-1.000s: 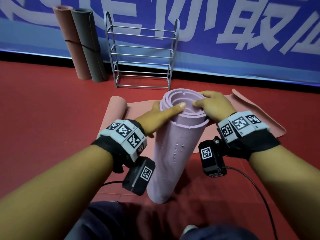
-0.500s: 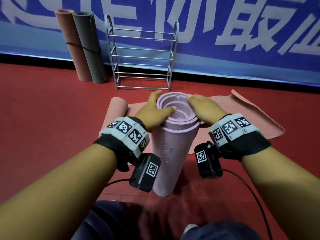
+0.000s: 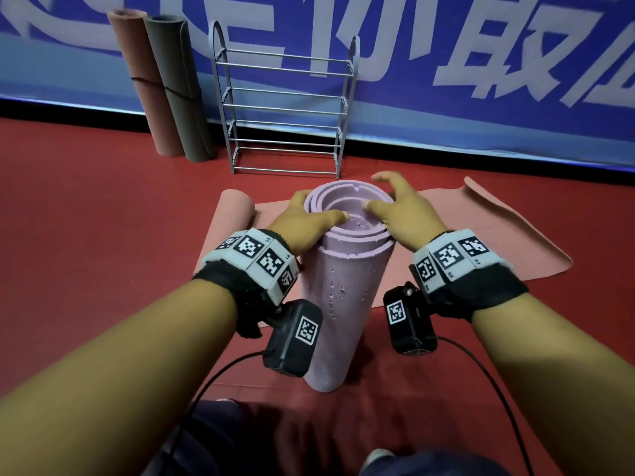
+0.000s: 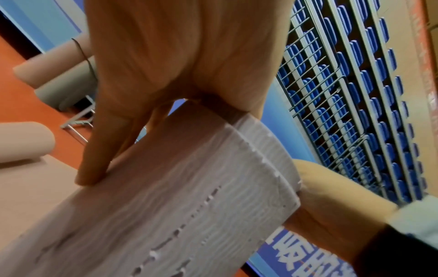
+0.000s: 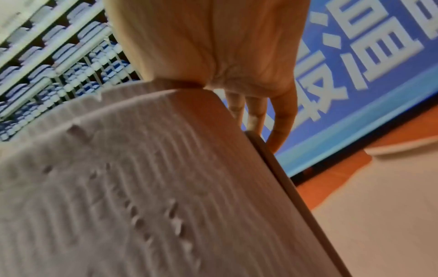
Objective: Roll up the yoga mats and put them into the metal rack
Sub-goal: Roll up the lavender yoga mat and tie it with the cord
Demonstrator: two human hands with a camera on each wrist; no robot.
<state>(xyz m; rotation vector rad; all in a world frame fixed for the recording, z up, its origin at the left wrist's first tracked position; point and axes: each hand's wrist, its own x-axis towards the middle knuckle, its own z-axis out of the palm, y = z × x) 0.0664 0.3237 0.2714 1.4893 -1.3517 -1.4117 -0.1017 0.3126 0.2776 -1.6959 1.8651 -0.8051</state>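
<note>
Altogether the head view counts four mats: a lilac rolled mat [image 3: 347, 297] upright on the near red floor [image 3: 86, 235], a half-unrolled pink mat [image 3: 488, 228] behind, and two rolled ones [image 3: 171, 97] far left beside one wire metal rack [image 3: 285, 108]. The left hand [image 3: 305, 225] wraps its rim; the right hand [image 3: 398, 214] rests on top, fingers spread. Both wrist views show ribbed, pitted foam.

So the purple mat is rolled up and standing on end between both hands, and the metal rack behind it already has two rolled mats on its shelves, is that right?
Not quite. The metal rack holds nothing, as the head view shows. The two rolled mats lean against the wall beside it. The purple mat does stand on end between the left hand and right hand.
</note>
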